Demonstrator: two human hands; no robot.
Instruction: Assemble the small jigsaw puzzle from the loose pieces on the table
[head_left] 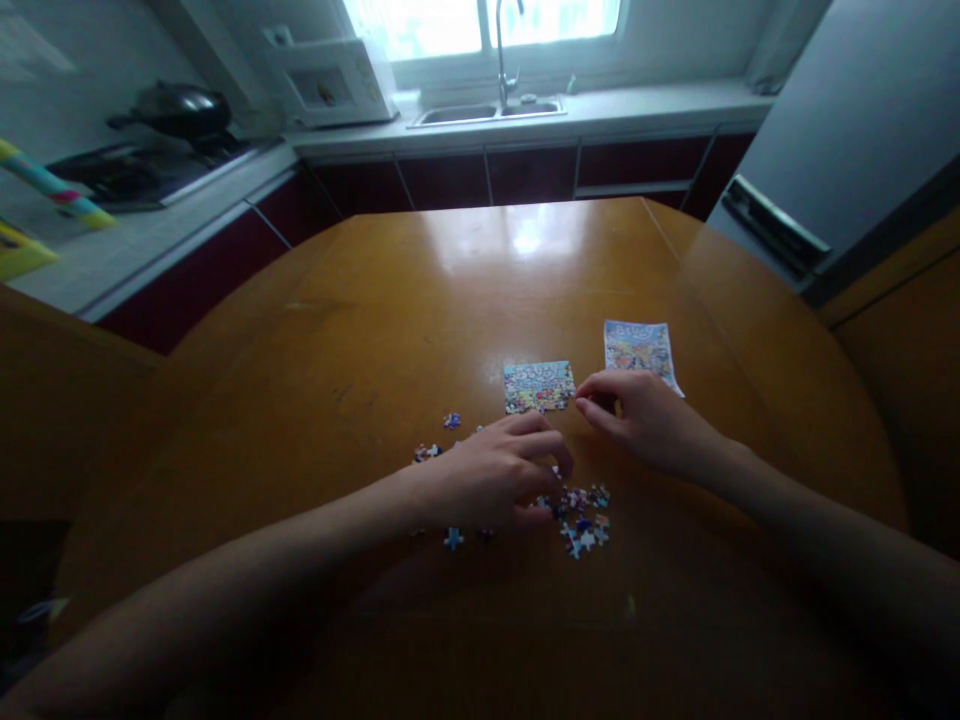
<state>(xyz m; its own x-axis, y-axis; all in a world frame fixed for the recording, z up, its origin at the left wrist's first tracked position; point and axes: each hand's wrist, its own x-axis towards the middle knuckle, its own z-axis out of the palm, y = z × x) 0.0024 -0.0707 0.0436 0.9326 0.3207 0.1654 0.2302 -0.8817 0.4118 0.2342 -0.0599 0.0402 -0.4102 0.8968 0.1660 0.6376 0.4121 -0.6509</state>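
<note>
A partly joined colourful jigsaw (538,385) lies on the wooden table (420,330). Just right of it my right hand (645,420) rests with its fingers curled, fingertips at the jigsaw's right edge; what they pinch is hidden. My left hand (491,475) lies below the jigsaw over a scatter of loose pieces (583,520), fingers bent and close together, thumb near the pieces. More loose pieces (439,440) lie to its left. A printed picture sheet (639,350) lies beyond my right hand.
Behind the table runs a kitchen counter with a sink and tap (499,100), a microwave (330,80) and a stove with a black wok (180,110). A grey fridge (825,150) stands at the right.
</note>
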